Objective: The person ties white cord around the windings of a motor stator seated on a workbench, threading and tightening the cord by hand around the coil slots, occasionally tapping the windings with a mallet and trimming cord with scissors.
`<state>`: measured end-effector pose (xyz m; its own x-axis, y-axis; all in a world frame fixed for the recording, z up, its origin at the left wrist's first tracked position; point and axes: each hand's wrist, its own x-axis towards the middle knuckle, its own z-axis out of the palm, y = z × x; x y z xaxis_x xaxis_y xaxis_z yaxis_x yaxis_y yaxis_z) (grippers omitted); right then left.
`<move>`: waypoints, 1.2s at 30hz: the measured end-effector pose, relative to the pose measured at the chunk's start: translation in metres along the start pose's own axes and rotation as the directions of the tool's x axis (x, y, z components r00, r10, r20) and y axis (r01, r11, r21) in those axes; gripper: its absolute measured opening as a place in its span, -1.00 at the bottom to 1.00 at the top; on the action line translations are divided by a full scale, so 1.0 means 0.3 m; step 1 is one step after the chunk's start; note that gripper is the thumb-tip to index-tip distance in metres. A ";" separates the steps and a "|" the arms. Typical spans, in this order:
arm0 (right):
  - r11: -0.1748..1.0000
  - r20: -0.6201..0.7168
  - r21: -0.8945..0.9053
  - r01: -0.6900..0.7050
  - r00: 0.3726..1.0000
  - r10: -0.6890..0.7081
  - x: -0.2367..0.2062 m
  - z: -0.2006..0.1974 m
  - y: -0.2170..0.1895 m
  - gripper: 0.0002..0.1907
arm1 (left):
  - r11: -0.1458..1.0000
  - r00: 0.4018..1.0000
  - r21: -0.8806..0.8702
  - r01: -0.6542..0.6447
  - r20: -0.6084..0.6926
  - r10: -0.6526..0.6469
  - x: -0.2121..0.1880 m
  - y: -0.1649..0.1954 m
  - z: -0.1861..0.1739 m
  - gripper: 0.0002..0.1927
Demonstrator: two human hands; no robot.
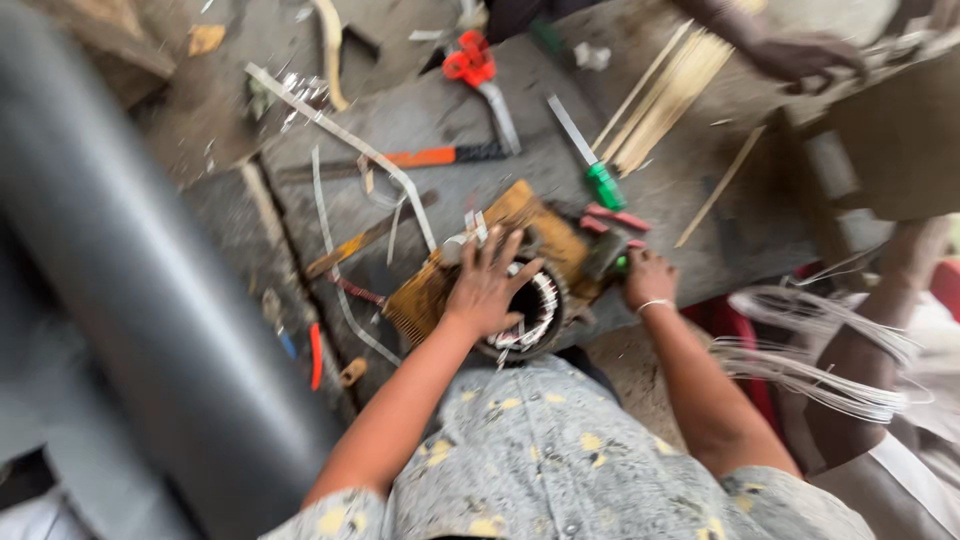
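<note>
The view is blurred by motion. My left hand (pixel 487 285) lies flat, fingers spread, on top of a round motor stator (pixel 537 312) with pale windings inside its ring. The stator rests against a yellow-brown block (pixel 425 295) on the grey workbench (pixel 440 120). My right hand (pixel 648 278) sits just right of the stator, fingers curled at a dark tool (pixel 605 252) with a green spot. Red-handled pliers (pixel 617 217) lie just above that hand. Whether the right hand grips the tool is unclear.
A green-handled screwdriver (pixel 598 178), an orange-handled tool (pixel 430 157), red cutters (pixel 470 62), thin wooden sticks (pixel 668 88) and white strips lie on the bench. Another person's hand (pixel 805 55) rests at the top right. Loops of pale wire (pixel 820 375) hang at right. A dark pipe (pixel 120 300) crosses left.
</note>
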<state>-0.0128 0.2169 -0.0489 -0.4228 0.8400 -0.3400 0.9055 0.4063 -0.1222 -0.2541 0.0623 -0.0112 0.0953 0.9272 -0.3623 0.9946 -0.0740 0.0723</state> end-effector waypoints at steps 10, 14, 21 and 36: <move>0.428 0.127 0.901 -0.072 0.987 -0.102 -0.515 0.002 -0.041 -0.73 | 0.990 0.984 -0.058 -0.126 0.123 0.132 0.017 -0.061 0.036 0.07; 0.550 -0.073 0.821 0.155 0.983 -0.167 -0.653 -0.005 -0.232 -0.59 | 0.988 0.984 -0.023 -0.155 0.091 0.156 0.022 -0.064 0.053 0.05; 0.776 -0.280 0.460 0.431 0.900 -0.334 -0.629 -0.001 -0.370 -0.61 | 0.984 0.983 -0.017 -0.177 0.048 0.177 0.006 -0.073 0.051 0.03; 0.818 0.081 0.574 -0.036 0.997 -0.014 -0.486 -0.085 -0.390 -0.59 | 0.804 0.763 -0.408 -0.432 -0.641 0.084 -0.318 0.064 0.121 -0.85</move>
<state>-0.0580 0.0560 0.0386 -0.4311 0.8021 -0.4131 0.7760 0.0960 -0.6234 -0.2428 -0.0409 -0.0089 0.1308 0.9364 0.3257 0.7426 -0.3102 0.5936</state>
